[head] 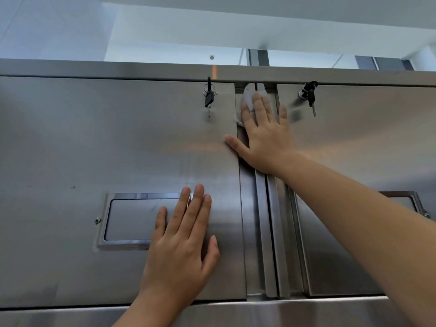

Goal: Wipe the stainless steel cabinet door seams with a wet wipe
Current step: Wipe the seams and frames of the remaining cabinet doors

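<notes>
Two stainless steel cabinet doors face me, the left door (94, 142) and the right door (354, 138), with a vertical seam (266, 232) of metal strips between them. My right hand (262, 135) lies flat with straight fingers near the top of the seam and presses a white wet wipe (250, 96) against the metal. The wipe shows above and beside my fingertips. My left hand (181, 244) rests flat on the left door, its fingers over the right end of a recessed handle (132, 218).
A key bunch (209, 95) hangs from the left door's lock and another key bunch (310, 95) from the right door's lock, either side of the wipe. A second recessed handle (408, 204) shows behind my right forearm. The cabinet's top rail (118, 69) runs above.
</notes>
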`<state>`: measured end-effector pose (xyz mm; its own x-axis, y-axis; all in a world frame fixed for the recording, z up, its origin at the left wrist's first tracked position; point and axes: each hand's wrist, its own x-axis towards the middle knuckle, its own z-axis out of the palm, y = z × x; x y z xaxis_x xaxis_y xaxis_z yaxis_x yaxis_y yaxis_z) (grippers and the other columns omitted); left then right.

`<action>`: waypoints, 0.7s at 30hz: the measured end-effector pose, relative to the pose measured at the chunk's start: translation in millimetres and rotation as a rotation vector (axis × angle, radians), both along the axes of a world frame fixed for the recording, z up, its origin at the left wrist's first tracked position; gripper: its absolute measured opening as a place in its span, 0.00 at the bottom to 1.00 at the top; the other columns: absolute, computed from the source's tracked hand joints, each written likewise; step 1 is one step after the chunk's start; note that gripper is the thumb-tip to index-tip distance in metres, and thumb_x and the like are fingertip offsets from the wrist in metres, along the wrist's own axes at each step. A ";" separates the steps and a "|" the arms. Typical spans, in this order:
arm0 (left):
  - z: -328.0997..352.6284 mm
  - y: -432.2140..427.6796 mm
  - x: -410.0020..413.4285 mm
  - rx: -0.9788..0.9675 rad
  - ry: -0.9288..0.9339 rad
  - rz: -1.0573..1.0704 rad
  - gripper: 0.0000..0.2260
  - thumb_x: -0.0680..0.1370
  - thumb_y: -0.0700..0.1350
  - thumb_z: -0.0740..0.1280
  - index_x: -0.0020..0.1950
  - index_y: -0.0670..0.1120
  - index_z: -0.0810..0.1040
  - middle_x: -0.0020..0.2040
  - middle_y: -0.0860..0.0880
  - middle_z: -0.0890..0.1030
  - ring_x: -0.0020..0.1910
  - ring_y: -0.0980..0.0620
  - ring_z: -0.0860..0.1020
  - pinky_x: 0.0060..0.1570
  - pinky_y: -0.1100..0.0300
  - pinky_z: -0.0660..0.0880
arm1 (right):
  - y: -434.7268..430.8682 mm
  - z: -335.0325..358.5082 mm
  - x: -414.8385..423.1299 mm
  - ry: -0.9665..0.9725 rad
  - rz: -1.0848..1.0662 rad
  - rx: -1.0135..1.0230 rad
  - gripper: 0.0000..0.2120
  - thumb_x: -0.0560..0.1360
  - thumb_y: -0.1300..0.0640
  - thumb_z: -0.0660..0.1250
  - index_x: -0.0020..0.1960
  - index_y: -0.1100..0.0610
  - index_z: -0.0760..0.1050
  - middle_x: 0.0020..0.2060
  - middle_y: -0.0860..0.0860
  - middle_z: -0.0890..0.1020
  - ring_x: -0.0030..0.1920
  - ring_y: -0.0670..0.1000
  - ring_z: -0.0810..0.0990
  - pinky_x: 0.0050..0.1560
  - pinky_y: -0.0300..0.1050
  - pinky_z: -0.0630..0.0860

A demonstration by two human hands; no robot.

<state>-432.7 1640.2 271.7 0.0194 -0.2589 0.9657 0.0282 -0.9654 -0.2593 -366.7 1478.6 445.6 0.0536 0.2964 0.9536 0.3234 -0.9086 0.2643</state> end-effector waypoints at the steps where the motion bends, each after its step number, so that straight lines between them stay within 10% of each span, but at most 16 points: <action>1: -0.3 0.2 0.0 -0.001 0.004 0.001 0.27 0.73 0.50 0.56 0.71 0.41 0.66 0.72 0.44 0.63 0.72 0.47 0.58 0.68 0.50 0.51 | -2.0 -6.4 -0.1 -0.015 -0.011 -0.009 0.43 0.69 0.31 0.33 0.76 0.57 0.40 0.75 0.59 0.41 0.75 0.56 0.37 0.69 0.57 0.32; 21: 0.0 2.5 2.1 0.009 0.003 0.026 0.27 0.73 0.49 0.55 0.72 0.42 0.63 0.72 0.44 0.64 0.72 0.47 0.59 0.66 0.46 0.54 | -13.7 12.9 0.6 0.082 0.098 -0.044 0.37 0.76 0.35 0.42 0.76 0.56 0.36 0.75 0.52 0.37 0.74 0.49 0.35 0.70 0.56 0.33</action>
